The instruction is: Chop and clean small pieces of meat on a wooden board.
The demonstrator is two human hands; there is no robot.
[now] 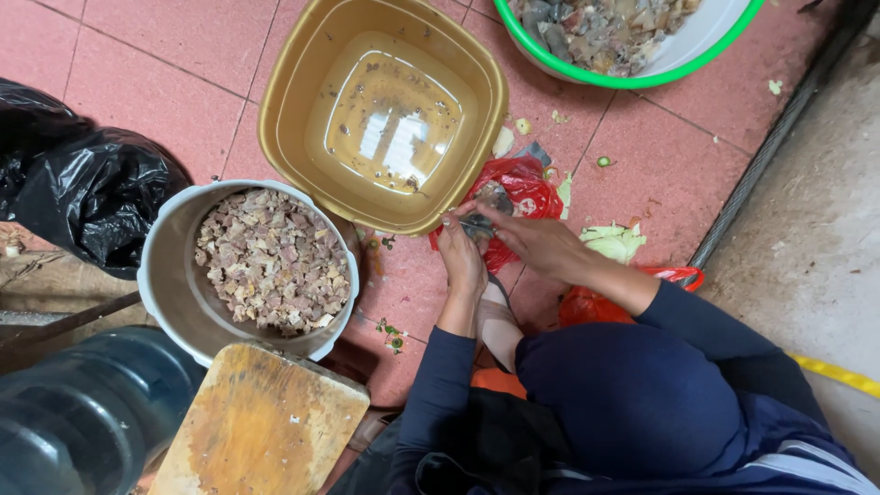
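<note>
Head view: crouched over the floor, the left hand (461, 255) pinches a grey scrap (478, 225) above the red bag (518, 197) to catch bits; the right hand (541, 243) grips it too.

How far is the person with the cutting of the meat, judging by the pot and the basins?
Done: the grey pot holds a thick layer of small meat cubes. In hand: the left hand and right hand hold a small greyish piece over a red plastic bag. Left: the green-rimmed basin holds larger uncut pieces. The yellow basin holds only murky water.
</note>
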